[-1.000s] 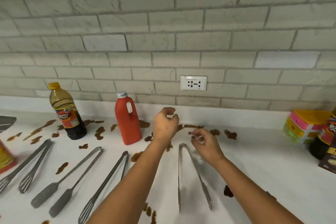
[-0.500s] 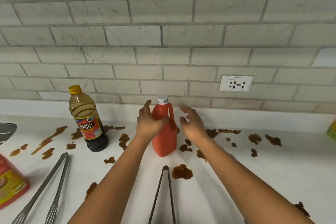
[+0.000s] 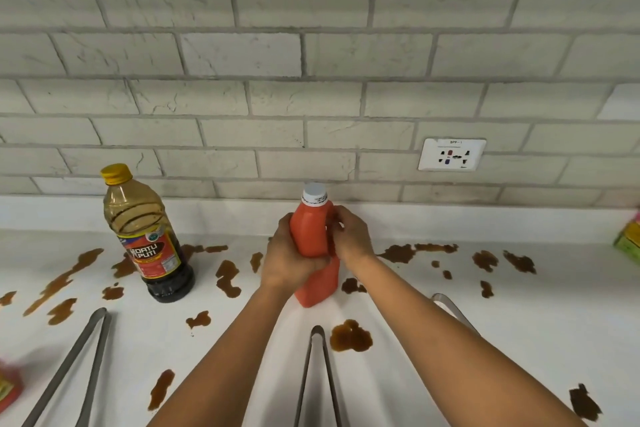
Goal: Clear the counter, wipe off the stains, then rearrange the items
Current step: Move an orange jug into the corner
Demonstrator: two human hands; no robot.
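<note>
A red jug [image 3: 313, 239] with a white cap stands near the back of the white counter [image 3: 519, 315], slightly tilted. My left hand [image 3: 287, 253] grips its body from the left. My right hand [image 3: 351, 236] holds its handle side, fingers curled round the handle. Brown stains [image 3: 350, 336] are spattered across the counter around the jug and to both sides. A vinegar bottle [image 3: 145, 236] with a yellow cap and red label stands upright to the left.
Metal tongs [image 3: 320, 378] lie in front of the jug, another pair [image 3: 74, 367] at the left, a third [image 3: 453, 310] partly under my right forearm. A red packet [image 3: 8, 388] sits at the lower left edge, a colourful pack [image 3: 628, 236] at the far right. A wall socket [image 3: 452, 154] is behind.
Both hands have closed round the red jug, from open beside it half a second ago. My view has moved closer to the jug.
</note>
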